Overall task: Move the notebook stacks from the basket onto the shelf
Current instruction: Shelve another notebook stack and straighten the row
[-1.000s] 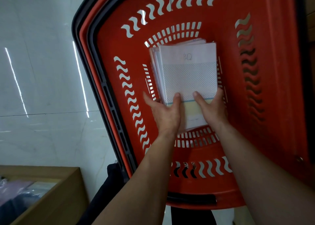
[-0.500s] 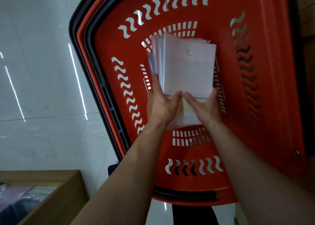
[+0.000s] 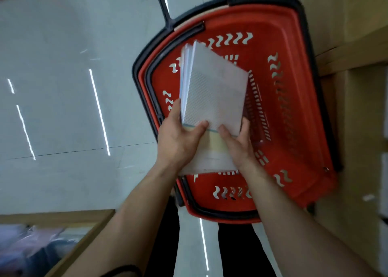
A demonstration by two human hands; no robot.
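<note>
While the left hand (image 3: 178, 136) and right hand (image 3: 237, 142) pinch the notebook stack (image 3: 214, 96) only at its near edge, covers beyond them, seemingly fanning, could spill into the basket (image 3: 294, 108).

Glossy pale floor (image 3: 63, 108), wooden shelving (image 3: 357, 52)

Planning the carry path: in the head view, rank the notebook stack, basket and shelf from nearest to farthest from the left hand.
1. notebook stack: gripped by the left hand.
2. basket: just beneath and beside the hand.
3. shelf: far right, past the basket.
</note>
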